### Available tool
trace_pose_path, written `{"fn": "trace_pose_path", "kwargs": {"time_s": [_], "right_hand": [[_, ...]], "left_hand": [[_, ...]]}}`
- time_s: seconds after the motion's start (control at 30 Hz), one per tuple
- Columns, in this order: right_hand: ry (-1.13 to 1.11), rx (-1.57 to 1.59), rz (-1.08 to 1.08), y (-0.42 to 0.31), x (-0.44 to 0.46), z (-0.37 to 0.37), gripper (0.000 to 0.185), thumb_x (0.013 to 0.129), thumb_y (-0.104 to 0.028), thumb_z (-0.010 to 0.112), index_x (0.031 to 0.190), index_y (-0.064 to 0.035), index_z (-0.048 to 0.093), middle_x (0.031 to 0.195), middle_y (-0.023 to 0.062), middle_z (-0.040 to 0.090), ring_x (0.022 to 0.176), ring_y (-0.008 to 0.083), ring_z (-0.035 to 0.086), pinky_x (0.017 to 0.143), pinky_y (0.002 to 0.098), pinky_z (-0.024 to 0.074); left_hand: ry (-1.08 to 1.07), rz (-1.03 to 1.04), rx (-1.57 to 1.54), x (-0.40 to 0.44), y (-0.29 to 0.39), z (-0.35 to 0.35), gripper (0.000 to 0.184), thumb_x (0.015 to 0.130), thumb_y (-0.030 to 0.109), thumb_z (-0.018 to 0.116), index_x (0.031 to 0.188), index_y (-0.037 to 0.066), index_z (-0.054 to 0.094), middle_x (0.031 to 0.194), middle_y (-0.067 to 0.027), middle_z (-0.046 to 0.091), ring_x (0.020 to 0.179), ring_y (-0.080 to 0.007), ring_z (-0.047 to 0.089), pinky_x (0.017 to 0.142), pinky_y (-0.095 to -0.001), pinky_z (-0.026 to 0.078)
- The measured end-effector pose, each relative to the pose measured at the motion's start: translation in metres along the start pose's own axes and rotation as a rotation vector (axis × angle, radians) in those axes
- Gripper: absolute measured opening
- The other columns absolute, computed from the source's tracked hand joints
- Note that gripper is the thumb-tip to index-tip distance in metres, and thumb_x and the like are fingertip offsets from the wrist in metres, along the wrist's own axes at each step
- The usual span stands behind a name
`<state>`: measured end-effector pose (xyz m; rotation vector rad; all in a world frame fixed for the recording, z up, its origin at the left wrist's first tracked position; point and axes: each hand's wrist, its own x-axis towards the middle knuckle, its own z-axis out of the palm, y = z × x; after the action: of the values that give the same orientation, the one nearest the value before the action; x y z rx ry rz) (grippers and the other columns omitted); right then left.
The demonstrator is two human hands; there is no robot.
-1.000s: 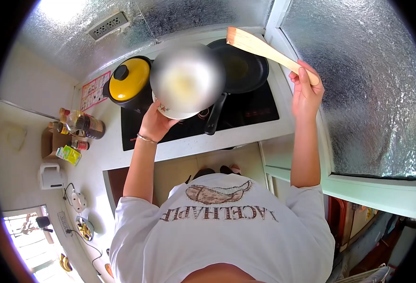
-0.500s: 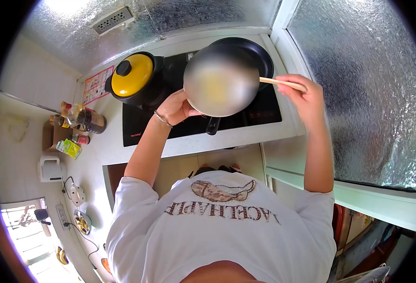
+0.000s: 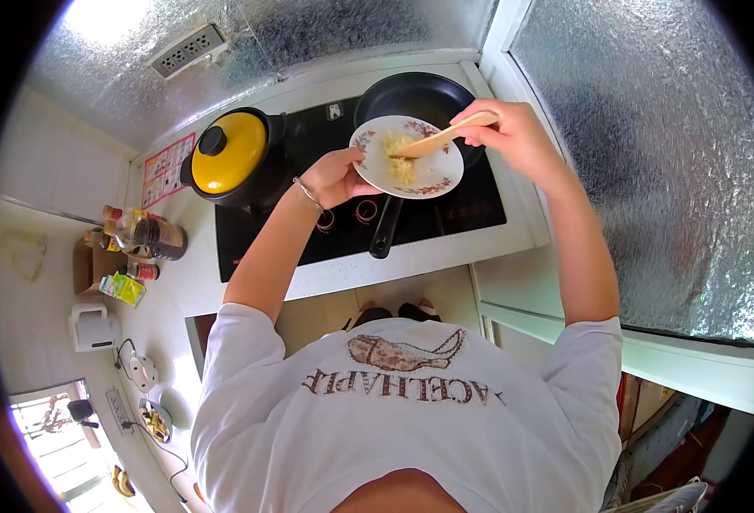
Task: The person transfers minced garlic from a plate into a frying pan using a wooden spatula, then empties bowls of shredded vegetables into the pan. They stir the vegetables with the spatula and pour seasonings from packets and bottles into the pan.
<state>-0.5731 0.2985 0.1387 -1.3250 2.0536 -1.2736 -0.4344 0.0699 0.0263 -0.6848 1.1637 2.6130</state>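
Crinkly silver wall (image 3: 334, 34); left hand (image 3: 336, 177) holds round plate (image 3: 436, 177), right hand (image 3: 514, 137) wooden spatula (image 3: 442, 139).

Pot (image 3: 233, 154) left, pan (image 3: 411, 92) right on the cooktop (image 3: 471, 201) — food (image 3: 403, 172) in the plate (image 3: 435, 173) over the pan's near side.

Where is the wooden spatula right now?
In the head view, the wooden spatula is in the right hand, its flat end at the pale food on the patterned plate, near the black pan.

White counter (image 3: 185, 280), black cooktop (image 3: 471, 205), dark bottle (image 3: 163, 238), green packet (image 3: 123, 289)
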Motion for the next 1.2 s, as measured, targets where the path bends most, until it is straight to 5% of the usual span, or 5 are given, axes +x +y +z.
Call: {"fn": "trace_pose_path", "kwargs": {"time_s": [0.47, 0.6, 0.77, 1.2], "right_hand": [[0.228, -0.346, -0.301, 0.064, 0.021, 0.033, 0.013, 0.08, -0.01, 0.062, 0.089, -0.0005, 0.061, 0.078, 0.0117, 0.063, 0.07, 0.0239, 0.061, 0.063, 0.0303, 0.0469], [0.325, -0.356, -0.136, 0.098, 0.055, 0.014, 0.016, 0.079, -0.011, 0.063, 0.091, -0.0003, 0.061, 0.079, 0.0118, 0.065, 0.065, 0.0214, 0.063, 0.062, 0.0287, 0.0478], [0.432, -0.119, 0.084, 0.121, 0.075, -0.006, 0.016, 0.082, -0.013, 0.06, 0.091, -0.0003, 0.062, 0.075, 0.0059, 0.064, 0.062, 0.0102, 0.06, 0.059, 0.0247, 0.0469], [0.375, 0.523, 0.12, 0.077, 0.051, -0.002, 0.015, 0.08, -0.012, 0.062, 0.09, -0.0004, 0.062, 0.076, 0.0051, 0.061, 0.061, 0.0104, 0.057, 0.058, 0.0216, 0.0441]], "left_hand": [[0.04, -0.064, -0.007, 0.023, 0.019, 0.009, 0.034, 0.089, 0.008, 0.033, 0.121, -0.004, 0.035, 0.116, -0.0186, 0.05, 0.103, -0.0314, 0.056, 0.089, -0.0432, 0.048], [0.03, -0.059, 0.012, 0.015, 0.03, 0.009, 0.035, 0.089, 0.007, 0.033, 0.12, -0.008, 0.035, 0.118, -0.0201, 0.049, 0.105, -0.0327, 0.054, 0.09, -0.0452, 0.047], [0.053, -0.051, 0.038, 0.008, 0.035, 0.008, 0.035, 0.089, 0.008, 0.034, 0.12, -0.008, 0.036, 0.118, -0.0207, 0.049, 0.105, -0.0332, 0.054, 0.089, -0.0453, 0.048], [0.058, -0.048, 0.123, 0.007, 0.026, -0.001, 0.031, 0.087, 0.01, 0.039, 0.115, -0.002, 0.043, 0.107, -0.014, 0.057, 0.091, -0.024, 0.062, 0.077, -0.036, 0.054]]}}
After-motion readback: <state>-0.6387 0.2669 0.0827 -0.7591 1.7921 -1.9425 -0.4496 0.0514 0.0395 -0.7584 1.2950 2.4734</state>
